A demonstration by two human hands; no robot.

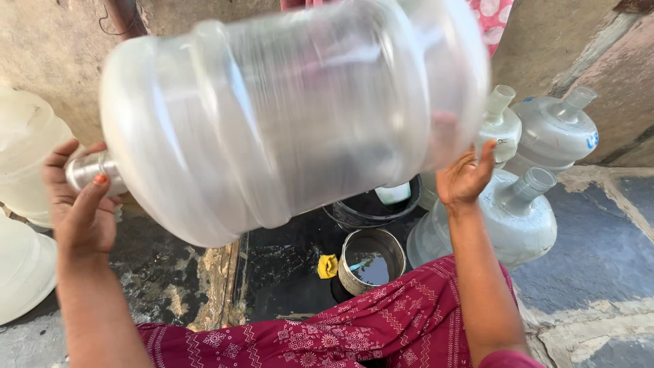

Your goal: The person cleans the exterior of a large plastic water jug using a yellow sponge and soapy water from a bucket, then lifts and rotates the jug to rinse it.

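Jug (293,116), large, clear and blurred, is held sideways in the air. Left hand (82,197) grips its neck; right hand (464,178) presses open against its base. Below, a steel pot (371,259) of water stands on the wet floor (286,272), more jugs (538,170) lying at right.

The stone floor (599,245) is made of grey slabs with pale joints, wet and dark in the middle; a round metal pot (372,259) with water in it stands on that wet patch, a small yellow object (328,266) just beside its left side; a dark tub (371,208) sits behind the pot; three clear water jugs (524,204) lie grouped at the floor's right side by the wall; pale jugs (24,163) rest at its left edge
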